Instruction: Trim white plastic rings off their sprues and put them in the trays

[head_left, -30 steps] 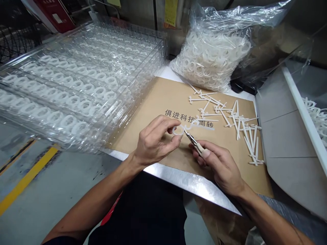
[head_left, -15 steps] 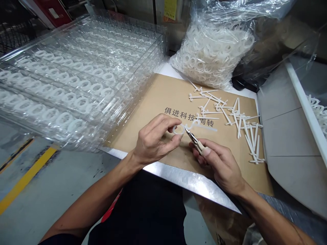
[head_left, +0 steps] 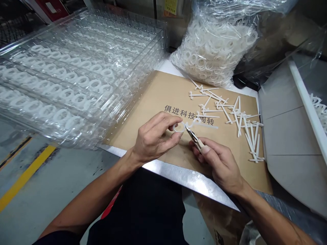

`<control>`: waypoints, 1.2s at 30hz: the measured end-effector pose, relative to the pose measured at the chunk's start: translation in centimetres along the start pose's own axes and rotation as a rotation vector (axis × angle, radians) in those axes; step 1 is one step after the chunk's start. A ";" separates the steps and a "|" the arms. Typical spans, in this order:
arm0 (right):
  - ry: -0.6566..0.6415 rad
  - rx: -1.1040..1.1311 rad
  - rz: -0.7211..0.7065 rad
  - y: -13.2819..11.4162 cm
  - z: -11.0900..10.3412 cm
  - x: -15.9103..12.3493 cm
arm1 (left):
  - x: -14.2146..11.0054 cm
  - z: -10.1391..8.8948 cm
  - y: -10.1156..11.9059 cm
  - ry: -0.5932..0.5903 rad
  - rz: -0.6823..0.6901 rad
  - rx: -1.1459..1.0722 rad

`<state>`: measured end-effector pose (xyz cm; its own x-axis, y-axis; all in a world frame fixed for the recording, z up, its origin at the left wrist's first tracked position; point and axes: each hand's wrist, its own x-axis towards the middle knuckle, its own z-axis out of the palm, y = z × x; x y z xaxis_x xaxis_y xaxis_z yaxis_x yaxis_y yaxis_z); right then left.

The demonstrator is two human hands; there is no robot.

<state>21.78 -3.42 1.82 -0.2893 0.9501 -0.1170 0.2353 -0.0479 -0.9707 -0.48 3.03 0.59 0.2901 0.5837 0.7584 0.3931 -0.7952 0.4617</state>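
Because the left hand pinches the white plastic ring over the cardboard sheet and the right hand grips small cutters at its edge, I fear one slip could nick it.

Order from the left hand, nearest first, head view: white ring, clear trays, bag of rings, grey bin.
1. White ring: in the left hand's fingers.
2. Clear trays: to its left.
3. Bag of rings: ahead.
4. Grey bin: far right.
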 end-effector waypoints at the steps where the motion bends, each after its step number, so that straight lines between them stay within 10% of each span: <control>1: 0.002 -0.018 -0.008 0.1 0.1 -0.1 | 0.0 0.0 0.0 0.000 -0.001 -0.001; 36: -0.015 0.170 0.078 0.5 0.5 -0.1 | -0.4 -0.3 -0.4 0.083 -0.047 -0.098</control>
<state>21.49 -3.65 1.23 -0.2901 0.9369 -0.1953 0.0982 -0.1739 -0.9799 -0.99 3.01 0.24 0.1985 0.6079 0.7688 0.3160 -0.7822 0.5369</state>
